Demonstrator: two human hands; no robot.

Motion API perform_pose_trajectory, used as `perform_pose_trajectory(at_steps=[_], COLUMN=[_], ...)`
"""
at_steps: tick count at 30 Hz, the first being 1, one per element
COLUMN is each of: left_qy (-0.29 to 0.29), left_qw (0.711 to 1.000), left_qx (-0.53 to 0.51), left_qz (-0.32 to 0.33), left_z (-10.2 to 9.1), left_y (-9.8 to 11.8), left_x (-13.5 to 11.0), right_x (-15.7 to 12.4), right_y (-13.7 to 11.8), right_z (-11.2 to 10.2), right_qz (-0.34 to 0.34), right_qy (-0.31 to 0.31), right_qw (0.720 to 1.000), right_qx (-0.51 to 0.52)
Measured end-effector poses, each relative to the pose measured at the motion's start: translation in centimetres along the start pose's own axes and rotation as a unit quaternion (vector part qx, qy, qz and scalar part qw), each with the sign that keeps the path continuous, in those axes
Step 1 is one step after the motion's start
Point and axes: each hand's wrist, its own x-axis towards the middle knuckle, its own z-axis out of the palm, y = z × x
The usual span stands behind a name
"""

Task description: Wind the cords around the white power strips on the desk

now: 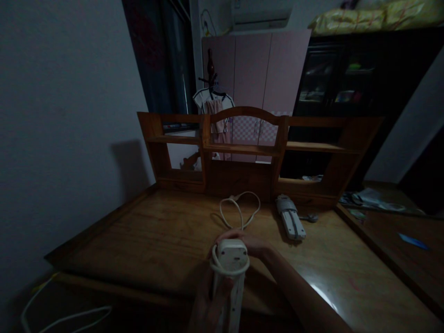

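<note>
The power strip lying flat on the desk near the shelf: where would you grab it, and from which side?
Likely around the middle of the power strip, from above, fingers on its two long sides. It lies flat on the desk, long and narrow, with the shelf close behind its far end. Left hand and right hand both hold another corded strip.

I'm looking into a dim bedroom at home: a wooden desk [156, 240] with shelves, a pink wardrobe [263, 69] behind, hanging clothes [215, 113], an air conditioner [261, 14].
</note>
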Motion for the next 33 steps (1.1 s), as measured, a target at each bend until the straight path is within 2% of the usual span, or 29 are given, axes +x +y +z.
perform_pose_trajectory(at_steps=[7, 10, 14, 19, 24, 29, 33], left_qy=[-0.031, -0.005, 0.028, 0.077, 0.085, 0.045, 0.030], left_qw=[0.996, 0.992, 0.986, 0.979, 0.978, 0.971, 0.965], left_qx=[-0.079, -0.108, -0.132, -0.153, -0.165, -0.196, -0.230], left_qz=[-0.042, -0.067, -0.097, -0.110, -0.095, -0.131, -0.122], left_z=[0.6, 0.9, 0.8, 0.8, 0.6, -0.2, -0.5], left_y=[1.0, 0.9, 1.0, 1.2, 0.5, 0.6, 1.3], left_x=[0.4, 0.5, 0.8, 1.1, 1.4, 1.6, 1.4], right_x=[0.1, 0.1, 0.5, 1.1, 0.9, 0.7, 0.2], right_y=[-0.7, -1.0, -0.6, 0.2, 0.0, -0.5, -1.3], right_z=[0.1, 0.2, 0.2, 0.1, 0.4, 0.2, 0.2], right_qz=[-0.034, -0.041, -0.052, -0.075, -0.079, -0.037, -0.026], right_qy=[-0.012, 0.002, 0.033, 0.039, 0.057, 0.015, -0.039], right_qw=[0.999, 0.999, 0.993, 0.988, 0.986, 0.997, 0.998], right_qx=[-0.010, -0.029, -0.105, -0.129, -0.138, -0.068, -0.045])
